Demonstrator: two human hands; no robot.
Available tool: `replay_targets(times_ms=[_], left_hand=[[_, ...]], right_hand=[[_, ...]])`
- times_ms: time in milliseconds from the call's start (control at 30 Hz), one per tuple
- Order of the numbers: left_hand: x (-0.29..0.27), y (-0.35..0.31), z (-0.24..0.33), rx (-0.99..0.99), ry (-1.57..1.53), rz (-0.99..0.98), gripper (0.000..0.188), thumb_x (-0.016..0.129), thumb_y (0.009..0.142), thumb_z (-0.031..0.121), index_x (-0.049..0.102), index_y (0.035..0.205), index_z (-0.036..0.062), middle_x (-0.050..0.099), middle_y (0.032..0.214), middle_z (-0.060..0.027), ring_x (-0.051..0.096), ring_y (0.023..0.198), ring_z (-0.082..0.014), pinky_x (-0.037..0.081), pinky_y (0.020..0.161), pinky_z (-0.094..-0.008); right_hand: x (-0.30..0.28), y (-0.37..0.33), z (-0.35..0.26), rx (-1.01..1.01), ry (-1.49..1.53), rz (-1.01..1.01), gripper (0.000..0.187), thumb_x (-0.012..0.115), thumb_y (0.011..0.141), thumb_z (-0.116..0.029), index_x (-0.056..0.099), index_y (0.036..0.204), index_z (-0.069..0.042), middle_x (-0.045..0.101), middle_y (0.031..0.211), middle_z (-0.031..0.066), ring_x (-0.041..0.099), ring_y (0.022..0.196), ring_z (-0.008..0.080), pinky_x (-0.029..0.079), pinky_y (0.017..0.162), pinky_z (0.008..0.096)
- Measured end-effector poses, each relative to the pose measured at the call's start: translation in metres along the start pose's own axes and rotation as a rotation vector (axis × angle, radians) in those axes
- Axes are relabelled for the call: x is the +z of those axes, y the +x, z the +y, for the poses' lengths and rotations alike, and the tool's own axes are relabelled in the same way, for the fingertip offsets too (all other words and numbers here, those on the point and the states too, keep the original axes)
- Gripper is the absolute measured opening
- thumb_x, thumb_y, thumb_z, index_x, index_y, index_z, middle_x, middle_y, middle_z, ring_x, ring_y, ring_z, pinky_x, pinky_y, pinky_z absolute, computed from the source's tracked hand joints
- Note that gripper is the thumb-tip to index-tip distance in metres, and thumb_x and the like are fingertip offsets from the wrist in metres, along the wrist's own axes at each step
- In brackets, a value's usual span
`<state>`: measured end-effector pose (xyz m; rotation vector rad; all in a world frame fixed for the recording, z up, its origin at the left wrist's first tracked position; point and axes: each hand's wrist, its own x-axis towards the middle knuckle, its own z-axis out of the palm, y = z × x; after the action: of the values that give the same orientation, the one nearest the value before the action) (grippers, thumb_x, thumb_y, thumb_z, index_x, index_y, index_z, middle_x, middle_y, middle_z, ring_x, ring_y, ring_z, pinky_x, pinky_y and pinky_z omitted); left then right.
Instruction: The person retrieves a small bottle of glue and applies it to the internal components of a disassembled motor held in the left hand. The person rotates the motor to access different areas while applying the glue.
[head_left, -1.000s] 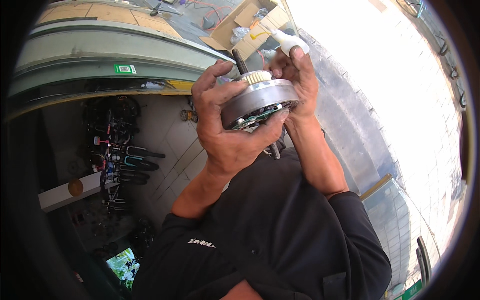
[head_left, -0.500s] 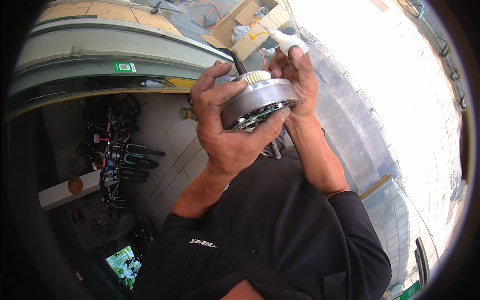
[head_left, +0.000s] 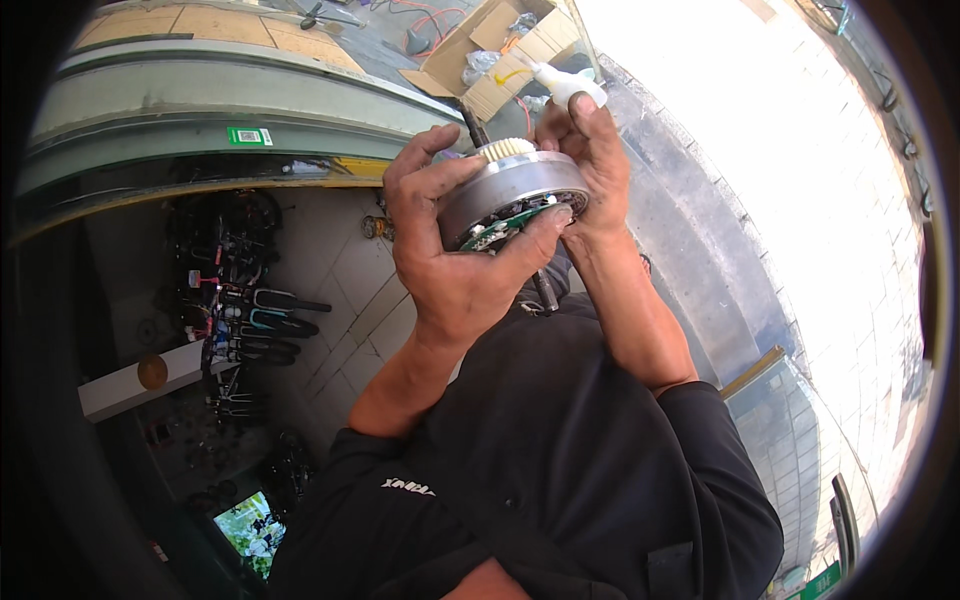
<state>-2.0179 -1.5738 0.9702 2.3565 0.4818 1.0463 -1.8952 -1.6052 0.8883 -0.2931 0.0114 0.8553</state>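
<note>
My left hand (head_left: 440,240) is closed around a round metal hub motor core (head_left: 530,182), thumb below and fingers over the top. A cream toothed gear (head_left: 508,149) sits on its upper face, and a dark axle (head_left: 474,125) sticks out at both ends. Under the rim shows a green circuit board (head_left: 497,234). On the far side, my right hand (head_left: 603,180) is closed on a white squeeze bottle (head_left: 568,86) with a pointed nozzle, tipped up to the left. Its fingers also lie against the motor core; some are hidden behind it.
An opened cardboard box (head_left: 495,85) with plastic bags stands beyond my hands. To the left runs a glass-and-metal door edge (head_left: 330,135). Several bicycles (head_left: 265,315) are inside at the lower left. Grey steps (head_left: 690,240) and bright paving lie to the right.
The motor core has shifted slightly left and tilted a little, with more of the circuit board showing. The squeeze bottle and my right hand have moved slightly left.
</note>
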Motion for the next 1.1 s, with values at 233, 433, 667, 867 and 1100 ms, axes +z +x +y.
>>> replay_targets(times_ms=[233, 433, 667, 867, 1100], left_hand=[[0.005, -0.002, -0.006, -0.044, -0.060, 0.031, 0.073, 0.098, 0.065, 0.015, 0.055, 0.123, 0.0061, 0.052, 0.136, -0.0202, 0.056, 0.124, -0.0313, 0.054, 0.095, -0.0424], [0.005, -0.004, -0.008, -0.069, -0.080, 0.036, 0.072, 0.098, 0.066, 0.016, 0.055, 0.123, 0.0061, 0.052, 0.137, -0.0197, 0.057, 0.123, -0.0299, 0.054, 0.095, -0.0421], [0.003, -0.003, -0.009, -0.088, -0.084, 0.039, 0.071, 0.098, 0.067, 0.016, 0.055, 0.123, 0.0062, 0.051, 0.137, -0.0201, 0.057, 0.122, -0.0297, 0.054, 0.095, -0.0422], [0.003, -0.002, -0.009, -0.088, -0.082, 0.038, 0.071, 0.098, 0.068, 0.016, 0.055, 0.124, 0.0055, 0.051, 0.137, -0.0212, 0.057, 0.122, -0.0297, 0.054, 0.096, -0.0418], [0.001, -0.001, -0.008, -0.107, -0.101, 0.032, 0.072, 0.098, 0.069, 0.016, 0.054, 0.125, 0.0050, 0.050, 0.138, -0.0216, 0.058, 0.121, -0.0281, 0.055, 0.095, -0.0410]], right_hand=[[-0.004, 0.003, 0.001, 0.022, -0.062, 0.005, 0.043, 0.069, 0.097, -0.039, 0.063, 0.118, -0.002, 0.052, 0.073, 0.0016, 0.052, 0.066, 0.0112, 0.048, 0.057, 0.0272], [-0.008, 0.004, 0.002, 0.021, -0.120, -0.015, 0.046, 0.069, 0.097, -0.045, 0.060, 0.118, -0.005, 0.054, 0.077, 0.0015, 0.053, 0.068, 0.0102, 0.047, 0.059, 0.0260], [-0.003, 0.004, 0.000, 0.027, -0.122, -0.012, 0.048, 0.070, 0.096, -0.045, 0.060, 0.120, -0.004, 0.053, 0.078, 0.0009, 0.052, 0.067, 0.0099, 0.046, 0.059, 0.0260], [0.001, 0.003, 0.001, 0.018, -0.112, -0.005, 0.052, 0.069, 0.097, -0.043, 0.062, 0.127, -0.002, 0.052, 0.078, 0.0004, 0.051, 0.067, 0.0087, 0.046, 0.059, 0.0248], [-0.003, 0.005, 0.004, 0.027, -0.088, -0.027, 0.051, 0.068, 0.098, -0.040, 0.062, 0.128, 0.000, 0.054, 0.079, 0.0005, 0.051, 0.067, 0.0082, 0.046, 0.059, 0.0244]])
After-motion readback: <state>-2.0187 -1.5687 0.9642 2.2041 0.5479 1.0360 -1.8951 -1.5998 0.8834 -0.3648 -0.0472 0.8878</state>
